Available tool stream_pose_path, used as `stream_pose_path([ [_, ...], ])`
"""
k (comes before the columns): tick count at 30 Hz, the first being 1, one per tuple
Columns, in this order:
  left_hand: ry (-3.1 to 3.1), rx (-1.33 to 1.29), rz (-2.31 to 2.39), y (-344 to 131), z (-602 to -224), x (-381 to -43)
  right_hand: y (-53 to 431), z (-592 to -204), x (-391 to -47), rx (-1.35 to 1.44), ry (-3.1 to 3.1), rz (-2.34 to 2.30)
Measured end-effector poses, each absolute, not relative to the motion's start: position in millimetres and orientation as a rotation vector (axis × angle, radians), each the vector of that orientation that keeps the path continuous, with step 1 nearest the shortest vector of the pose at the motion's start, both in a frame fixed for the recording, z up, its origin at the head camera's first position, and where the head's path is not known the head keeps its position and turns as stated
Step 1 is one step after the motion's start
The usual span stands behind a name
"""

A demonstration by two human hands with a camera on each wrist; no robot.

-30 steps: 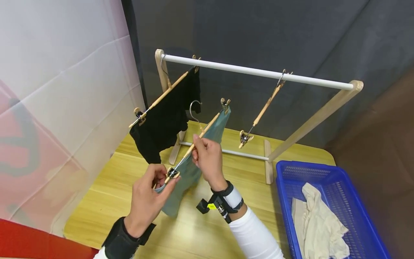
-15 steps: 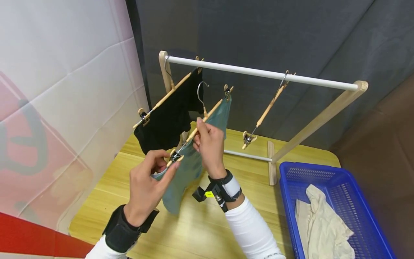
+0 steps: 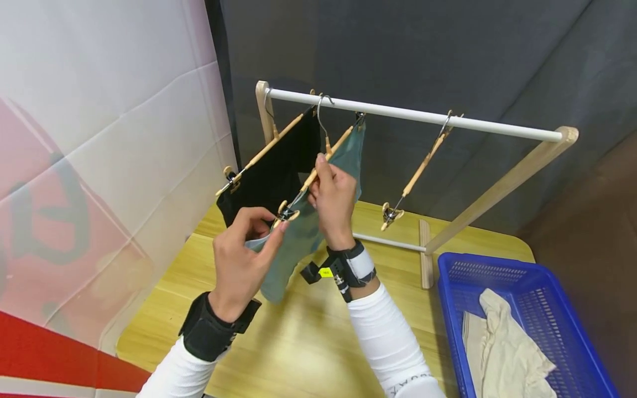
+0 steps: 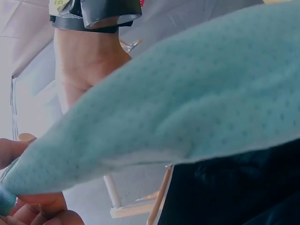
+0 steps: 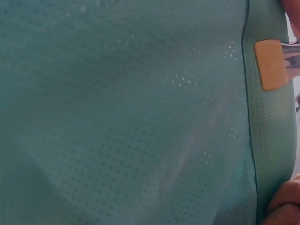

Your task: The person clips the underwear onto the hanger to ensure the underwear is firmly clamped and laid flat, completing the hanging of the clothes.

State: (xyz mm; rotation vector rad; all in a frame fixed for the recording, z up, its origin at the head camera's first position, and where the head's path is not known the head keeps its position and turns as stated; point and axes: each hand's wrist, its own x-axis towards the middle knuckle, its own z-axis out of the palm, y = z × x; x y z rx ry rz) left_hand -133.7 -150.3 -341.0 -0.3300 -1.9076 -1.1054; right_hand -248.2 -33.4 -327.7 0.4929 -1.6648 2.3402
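A clip hanger (image 3: 342, 139) with a wooden bar holds a teal perforated garment (image 3: 278, 279) by its waistband. My right hand (image 3: 335, 202) pinches the bar just below the hook. At the near end, my left hand (image 3: 241, 249) grips the hanger around its clip (image 3: 287, 212), fingers against the waistband. The hook's tip (image 3: 325, 98) appears at the height of the white rail (image 3: 398, 113); whether it touches the rail cannot be told. Cloth (image 4: 164, 108) covers much of the left wrist view. One clip pad (image 5: 271, 65) presses the waistband in the right wrist view.
Left on the rail hangs a black garment (image 3: 278, 171) on another clip hanger. A bare clip hanger (image 3: 423, 165) hangs farther right. The rack's wooden leg (image 3: 502, 190) slopes down beside a blue basket (image 3: 450, 331) containing cream cloth (image 3: 507, 342). A fabric wall (image 3: 149, 110) stands at left.
Both hands have raised the hanger and teal garment, bringing the hook from well below the rail up to its height. The other hangers and the basket stay put; the view shifts slightly.
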Motion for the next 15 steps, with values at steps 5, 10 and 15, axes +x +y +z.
stream_pose_path([
  [5, -1.901, -0.293, -1.091, -154.4, -336.8, -141.1, -42.0, -323.9, -256.6, 0.483, -1.683, 2.304],
  [10, -1.909, -0.28, -1.101, -156.6, -339.3, -152.2, -46.4, -327.8, -266.1, 0.419, -1.755, 2.257],
  [15, -1.916, -0.248, -1.114, -155.8, -342.6, -157.8, -48.1, -334.4, -273.9, 0.36, -1.813, 2.279],
])
